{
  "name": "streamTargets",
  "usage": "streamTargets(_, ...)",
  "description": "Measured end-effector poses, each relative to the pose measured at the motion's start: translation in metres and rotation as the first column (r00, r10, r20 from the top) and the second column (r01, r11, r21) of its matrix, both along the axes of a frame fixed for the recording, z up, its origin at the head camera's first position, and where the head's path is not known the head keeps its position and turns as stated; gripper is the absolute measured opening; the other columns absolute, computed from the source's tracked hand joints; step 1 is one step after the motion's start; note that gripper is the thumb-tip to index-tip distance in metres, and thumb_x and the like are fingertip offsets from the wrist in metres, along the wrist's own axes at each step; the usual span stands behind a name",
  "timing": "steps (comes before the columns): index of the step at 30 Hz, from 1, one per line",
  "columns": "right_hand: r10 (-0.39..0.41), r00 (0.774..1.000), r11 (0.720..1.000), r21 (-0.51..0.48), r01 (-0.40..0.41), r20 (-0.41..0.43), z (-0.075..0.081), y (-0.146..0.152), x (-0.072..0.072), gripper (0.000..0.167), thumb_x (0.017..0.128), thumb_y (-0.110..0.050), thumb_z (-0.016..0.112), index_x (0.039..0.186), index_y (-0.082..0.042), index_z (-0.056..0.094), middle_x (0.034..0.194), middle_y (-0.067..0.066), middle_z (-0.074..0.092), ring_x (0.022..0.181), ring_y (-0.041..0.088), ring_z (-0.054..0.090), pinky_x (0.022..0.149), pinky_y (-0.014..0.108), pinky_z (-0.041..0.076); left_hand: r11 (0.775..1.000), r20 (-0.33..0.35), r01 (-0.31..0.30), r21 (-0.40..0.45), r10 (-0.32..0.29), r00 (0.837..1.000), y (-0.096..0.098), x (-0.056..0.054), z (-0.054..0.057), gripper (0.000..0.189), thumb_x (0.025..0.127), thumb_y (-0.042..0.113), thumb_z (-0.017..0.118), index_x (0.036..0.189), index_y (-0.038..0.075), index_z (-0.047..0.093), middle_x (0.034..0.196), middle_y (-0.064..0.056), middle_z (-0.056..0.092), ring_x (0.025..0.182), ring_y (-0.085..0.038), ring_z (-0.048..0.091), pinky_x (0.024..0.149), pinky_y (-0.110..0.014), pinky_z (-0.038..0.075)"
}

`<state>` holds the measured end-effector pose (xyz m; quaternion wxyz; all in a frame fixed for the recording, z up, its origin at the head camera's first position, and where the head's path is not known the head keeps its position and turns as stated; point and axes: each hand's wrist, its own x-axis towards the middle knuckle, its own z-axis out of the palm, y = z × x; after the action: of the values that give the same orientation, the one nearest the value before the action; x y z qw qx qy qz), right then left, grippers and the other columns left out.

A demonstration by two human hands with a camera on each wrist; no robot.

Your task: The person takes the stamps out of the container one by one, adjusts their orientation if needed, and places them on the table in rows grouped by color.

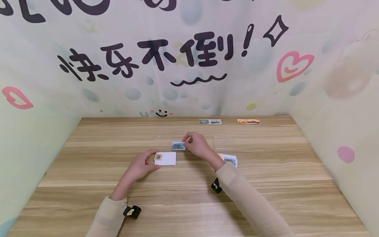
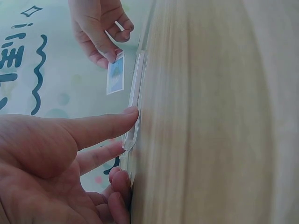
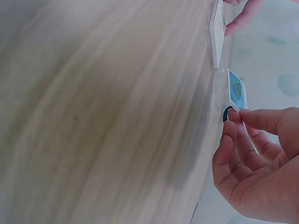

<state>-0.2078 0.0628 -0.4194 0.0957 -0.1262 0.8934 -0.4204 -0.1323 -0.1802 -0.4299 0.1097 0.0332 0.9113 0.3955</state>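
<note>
My right hand [image 1: 196,144] pinches a small blue-and-green stamp [image 1: 178,146] by its right edge, between thumb and forefinger. In the left wrist view the stamp [image 2: 116,73] hangs tilted, a little above the table. My left hand [image 1: 142,164] holds a white card [image 1: 168,158] at its left end, thumb at the near edge and forefinger at the far edge. A small brownish stamp [image 1: 158,157] lies on that card's left end. Seen from the left wrist, a clear rim [image 2: 135,93] shows along the card's side, with the thumb on it.
Partly behind my right wrist lies a white card with a blue stamp [image 1: 230,160] on it. A clear plastic case [image 1: 223,143] lies to the right of the hand. At the table's back edge lie grey stamps [image 1: 210,121] and orange-red stamps [image 1: 249,121]. A printed cloth [image 1: 154,95] hangs behind.
</note>
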Motion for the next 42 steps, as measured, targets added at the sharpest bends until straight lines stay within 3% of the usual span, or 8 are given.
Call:
streamTargets(14,-0.037,0.999,0.999,0.001,0.037,0.037,0.003,0.002,-0.007,0.007,0.103,-0.006,0.067,0.106,-0.002,0.071,0.097,0.013,0.072,0.080,0.019,0.063,0.065,0.025,0.049,1.000,-0.014,-0.001,-0.005,0.000,1.000,-0.001,-0.001,-0.003,0.060,0.090,0.010,0.081,0.144,-0.001,0.059,0.073,-0.005,0.044,0.062,-0.018,0.040,0.057,-0.029,0.035)
streamTargets(25,-0.043,0.999,0.999,0.006,0.043,0.014,0.002,0.004,-0.015,0.006,0.101,-0.004,0.068,0.105,-0.001,0.072,0.096,0.015,0.074,0.077,0.018,0.063,0.064,0.025,0.048,1.000,-0.027,0.005,0.001,-0.005,1.000,-0.001,-0.001,-0.003,0.060,0.089,0.009,0.082,0.143,-0.001,0.059,0.072,-0.004,0.044,0.061,-0.017,0.040,0.057,-0.029,0.035)
streamTargets(42,-0.045,0.999,0.999,0.001,0.045,0.028,0.003,0.002,-0.026,0.008,0.102,-0.007,0.068,0.107,-0.002,0.071,0.101,0.015,0.072,0.084,0.022,0.065,0.068,0.028,0.051,1.000,-0.007,-0.017,0.002,0.017,1.000,-0.001,0.001,-0.001,0.059,0.090,0.011,0.081,0.144,0.000,0.059,0.076,-0.006,0.045,0.063,-0.018,0.040,0.058,-0.029,0.035)
